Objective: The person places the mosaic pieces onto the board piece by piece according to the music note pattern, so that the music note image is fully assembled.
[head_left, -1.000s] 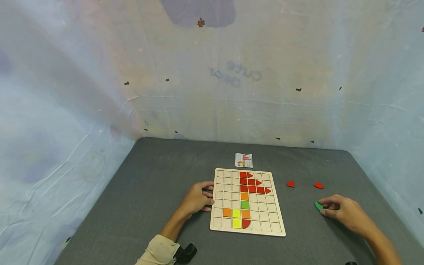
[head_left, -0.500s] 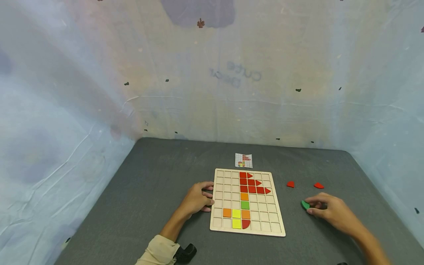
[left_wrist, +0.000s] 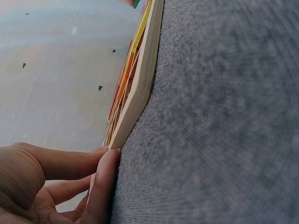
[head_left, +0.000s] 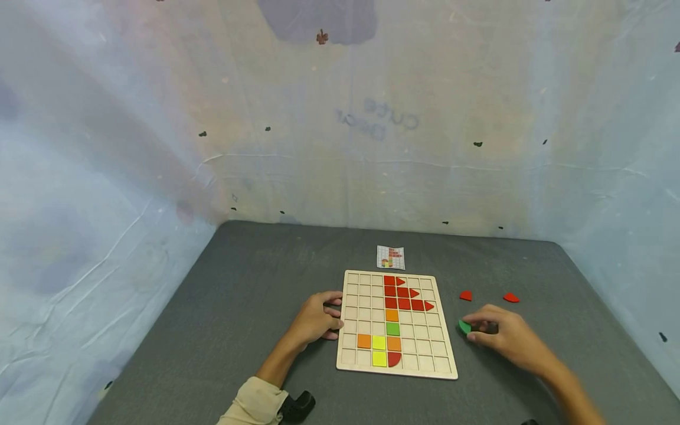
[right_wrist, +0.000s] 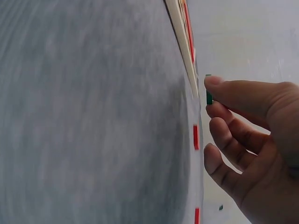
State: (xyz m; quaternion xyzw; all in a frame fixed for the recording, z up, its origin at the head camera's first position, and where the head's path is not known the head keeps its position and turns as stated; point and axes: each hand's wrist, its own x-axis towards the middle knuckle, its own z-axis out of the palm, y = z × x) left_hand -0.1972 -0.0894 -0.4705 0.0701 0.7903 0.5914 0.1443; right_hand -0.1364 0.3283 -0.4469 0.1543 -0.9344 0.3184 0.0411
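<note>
A wooden grid board (head_left: 422,348) lies on the dark cloth, with several red, orange, yellow and green tiles set in its squares. My left hand (head_left: 313,319) holds the board's left edge, thumb and fingertips right at the rim; in the left wrist view the thumb and a finger (left_wrist: 105,186) meet at the board's corner. Just right of the board, my right hand (head_left: 504,333) pinches a green tile with a curved edge (head_left: 464,327) between thumb and fingers. In the right wrist view this green tile (right_wrist: 209,95) shows edge-on, raised above the cloth.
Two loose red quarter-round tiles, one nearer (head_left: 466,295) and one farther right (head_left: 511,297), lie right of the board. Behind the board is a small pattern card (head_left: 391,258) with a printed coloured grid. A pale sheet wall (head_left: 340,177) stands around the table.
My right hand has moved left with the green tile, from beyond the red tiles to close beside the board's right edge. The left hand and the board have stayed in place.
</note>
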